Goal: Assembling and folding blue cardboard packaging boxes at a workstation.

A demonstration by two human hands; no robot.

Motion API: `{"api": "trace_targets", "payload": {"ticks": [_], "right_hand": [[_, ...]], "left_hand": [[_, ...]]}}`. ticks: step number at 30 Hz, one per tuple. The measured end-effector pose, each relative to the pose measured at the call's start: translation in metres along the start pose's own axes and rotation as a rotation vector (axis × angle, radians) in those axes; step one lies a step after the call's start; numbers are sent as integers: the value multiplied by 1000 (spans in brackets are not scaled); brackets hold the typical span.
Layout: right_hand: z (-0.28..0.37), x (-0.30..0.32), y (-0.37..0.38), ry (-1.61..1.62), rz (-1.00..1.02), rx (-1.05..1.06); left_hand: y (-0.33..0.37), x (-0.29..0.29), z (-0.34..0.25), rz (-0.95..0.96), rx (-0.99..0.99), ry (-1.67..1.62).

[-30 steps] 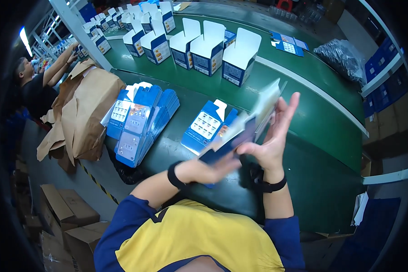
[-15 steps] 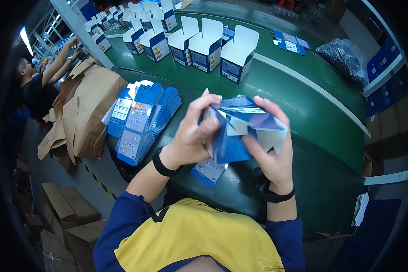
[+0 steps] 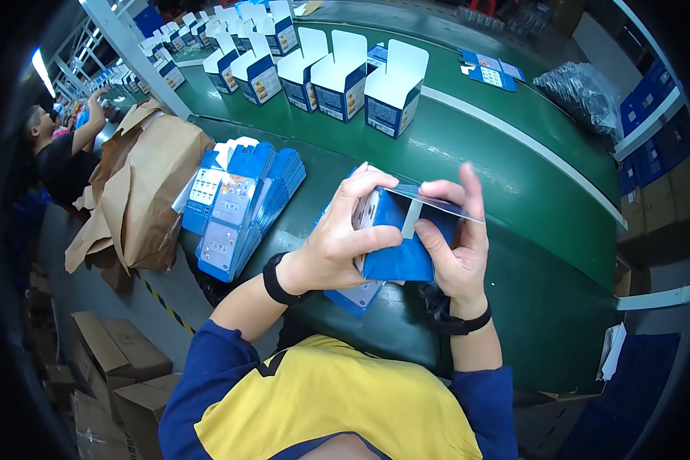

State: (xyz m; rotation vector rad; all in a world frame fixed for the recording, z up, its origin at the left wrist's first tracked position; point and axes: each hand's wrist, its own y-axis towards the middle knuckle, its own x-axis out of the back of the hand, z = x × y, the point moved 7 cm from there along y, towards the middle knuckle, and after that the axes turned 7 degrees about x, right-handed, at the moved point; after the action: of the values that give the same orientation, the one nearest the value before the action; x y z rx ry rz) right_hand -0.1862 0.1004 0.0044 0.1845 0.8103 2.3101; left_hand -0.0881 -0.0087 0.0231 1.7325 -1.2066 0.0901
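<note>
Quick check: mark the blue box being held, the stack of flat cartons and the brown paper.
Blue box (image 3: pixel 399 263), head view: blue side panel.
Stack of flat cartons (image 3: pixel 241 203), head view: top carton's printed face.
Brown paper (image 3: pixel 152 188), head view: creased middle.

Blue glossy carton (image 3: pixel 397 262) is held part-folded over bench (image 3: pixel 544 337), nr its near edge; contact w/ bench can't be told. Box shape is opened out: plain blue panel turned to near edge, white panel (image 3: pixel 366 211) w/ small printed pics on L side. Thin shiny flap (image 3: pixel 441 203) is stuck out at top, sloped down to R; pale narrow strip (image 3: pixel 412 219) is seen below.
</note>
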Motion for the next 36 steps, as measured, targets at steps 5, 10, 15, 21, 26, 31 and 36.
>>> {"api": "trace_targets", "payload": {"ticks": [5, 10, 15, 21, 26, 31, 36], "right_hand": [[23, -2, 2, -414, 250, 523], [16, -2, 5, -340, 120, 292], [-2, 1, 3, -328, 133, 19], [-1, 2, 4, -312, 167, -21], [12, 9, 4, -276, 93, -34], [26, 3, 6, -518, 277, -85], [34, 3, 7, -541, 301, 34]], "left_hand": [[3, 1, -4, -113, 47, -271], [7, 7, -5, -76, -58, -237], [12, 1, -13, 78, -92, -57], [18, 4, -9, 175, -45, -60], [23, -7, -12, 215, 8, -153], [8, -26, 0, 327, 53, -180], [17, -22, 0, 449, 46, -256]]}}
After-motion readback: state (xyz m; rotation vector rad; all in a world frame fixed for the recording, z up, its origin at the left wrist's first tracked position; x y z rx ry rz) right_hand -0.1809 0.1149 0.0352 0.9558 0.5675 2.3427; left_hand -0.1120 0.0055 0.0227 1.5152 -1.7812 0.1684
